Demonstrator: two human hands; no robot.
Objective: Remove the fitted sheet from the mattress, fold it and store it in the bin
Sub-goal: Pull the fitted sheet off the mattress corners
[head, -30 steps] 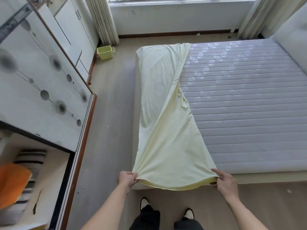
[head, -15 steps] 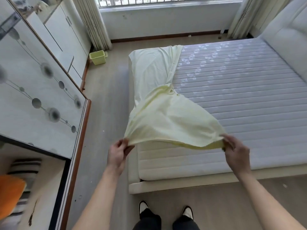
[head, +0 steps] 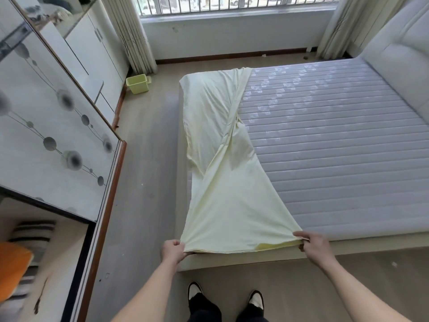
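The pale yellow fitted sheet [head: 227, 187] lies as a long folded strip along the left side of the grey quilted mattress [head: 336, 145], twisted near its middle. My left hand [head: 173, 251] grips the sheet's near left corner at the foot of the bed. My right hand [head: 313, 246] grips the near right corner, and the near edge is stretched flat between them. A small yellow-green bin [head: 138, 83] stands on the floor at the far left, by the curtain.
A wardrobe with a patterned sliding door [head: 53, 126] runs along the left; its open section shows folded bedding [head: 21, 259]. A padded headboard [head: 399, 40] is at the right, a barred window [head: 232, 5] ahead. My feet [head: 225, 296] stand at the bed's foot.
Half a second ago both hands held the sheet's near end lifted above the mattress. Now they have brought it back down and pulled it flat at the foot of the bed.
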